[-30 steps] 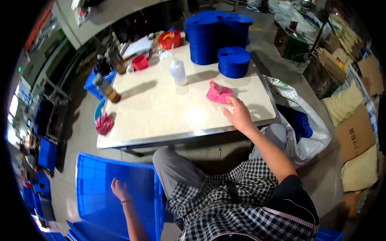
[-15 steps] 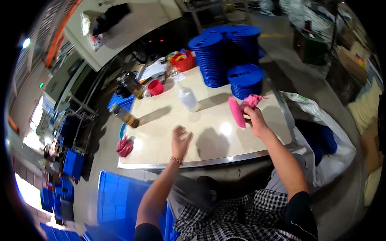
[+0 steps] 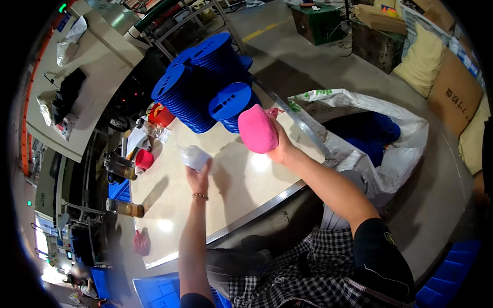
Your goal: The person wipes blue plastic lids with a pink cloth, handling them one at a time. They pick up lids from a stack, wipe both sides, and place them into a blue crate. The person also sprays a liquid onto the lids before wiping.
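My left hand [image 3: 198, 178] is wrapped round a translucent white plastic bottle [image 3: 195, 157], blurred by motion, over the middle of the table. Higher and to the right, my right hand [image 3: 281, 145] grips a bright pink cloth [image 3: 257, 129]. Its smooth, padded face is turned toward the left, and a crumpled end sticks out behind my fingers. Just beyond the cloth stands a short stack of blue slotted discs [image 3: 230, 102]. Taller stacks of the same blue discs [image 3: 177, 97] rise behind it on the left.
Along the left side of the pale table [image 3: 236, 197] are a brown-filled bottle [image 3: 125, 207], a red cup [image 3: 144, 159], a dark jug [image 3: 119, 166] and another pink cloth [image 3: 141, 242]. To the right, a white woven sack [image 3: 411, 138] holds blue material. A blue crate [image 3: 156, 290] stands below the near edge.
My left hand has reached forward and closed on the white bottle. The pink cloth in my right hand has turned its broad face into view. The whole view has swung to the right.
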A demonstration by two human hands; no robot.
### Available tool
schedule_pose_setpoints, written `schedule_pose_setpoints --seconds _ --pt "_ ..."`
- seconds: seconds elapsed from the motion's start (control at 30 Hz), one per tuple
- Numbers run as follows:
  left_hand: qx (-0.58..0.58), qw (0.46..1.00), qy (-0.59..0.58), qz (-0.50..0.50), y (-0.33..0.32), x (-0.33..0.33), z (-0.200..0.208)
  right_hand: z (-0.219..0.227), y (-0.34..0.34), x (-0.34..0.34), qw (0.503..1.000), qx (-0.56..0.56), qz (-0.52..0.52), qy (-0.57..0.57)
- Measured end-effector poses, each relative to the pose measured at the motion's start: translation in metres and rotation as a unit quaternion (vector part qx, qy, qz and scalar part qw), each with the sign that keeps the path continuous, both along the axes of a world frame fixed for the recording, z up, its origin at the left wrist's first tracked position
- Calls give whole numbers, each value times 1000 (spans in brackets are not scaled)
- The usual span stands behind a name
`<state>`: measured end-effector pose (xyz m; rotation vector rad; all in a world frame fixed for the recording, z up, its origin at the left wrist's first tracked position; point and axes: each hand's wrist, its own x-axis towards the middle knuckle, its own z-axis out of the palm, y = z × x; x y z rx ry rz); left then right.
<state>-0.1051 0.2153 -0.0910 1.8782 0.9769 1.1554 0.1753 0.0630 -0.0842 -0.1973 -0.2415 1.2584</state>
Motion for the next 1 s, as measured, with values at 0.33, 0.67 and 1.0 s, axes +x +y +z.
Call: schedule_pose_setpoints --seconds 0.33,0.67,1.0 --pt "-53 952 282 -107 -207 11 64 8 -32 3 994 -101 -18 -31" --pt "-54 950 292 -100 -235 12 79 16 -48 9 995 -91 -6 -39" --pt "-51 955 278 -87 -226 8 100 14 -50 10 995 -64 30 -72"
